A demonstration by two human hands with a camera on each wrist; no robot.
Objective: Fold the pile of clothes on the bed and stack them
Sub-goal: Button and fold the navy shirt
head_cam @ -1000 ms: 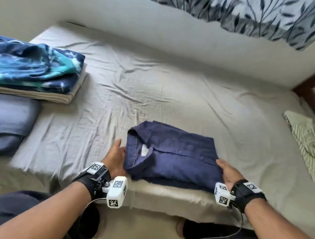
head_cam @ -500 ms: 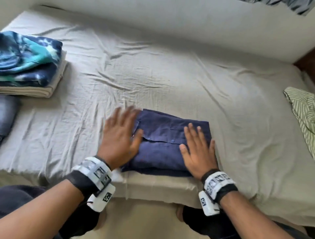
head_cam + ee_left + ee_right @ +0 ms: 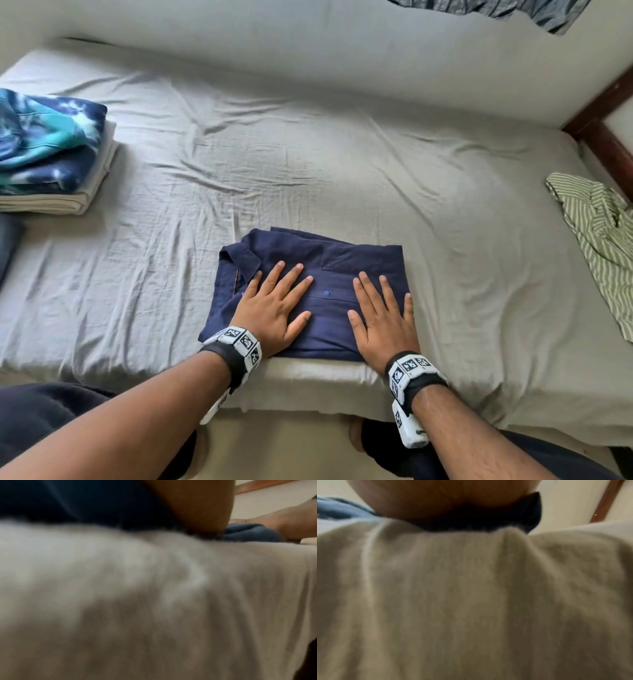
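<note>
**On bed, near edge: navy shirt folded, both hands flat on it**

On the bed (image 3: 342,164), w/ a wrinkled grey sheet over the whole mattress, things lie in 3 spots. Far left: stack of folded clothes (image 3: 51,154), tie-dye blue piece on top, cream pieces under it. Far right edge: green striped shirt (image 3: 603,236), crumpled, not folded, well apart from the rest. Centre, right at the near edge of the bed: navy shirt (image 3: 308,260), folded into a rough rectangle, collar to the left, button placket running across the middle.

Left hand (image 3: 270,308) lies palm down on the shirt's left half, fingers straight & spread, holding nothing. Right hand (image 3: 382,318) lies flat on the right half, same way, fingers straight, holding nothing. Thumbs point toward each other, a small gap between them.

Both wrist views: blurred, mostly sheet close up; fingers not visible there.
</note>
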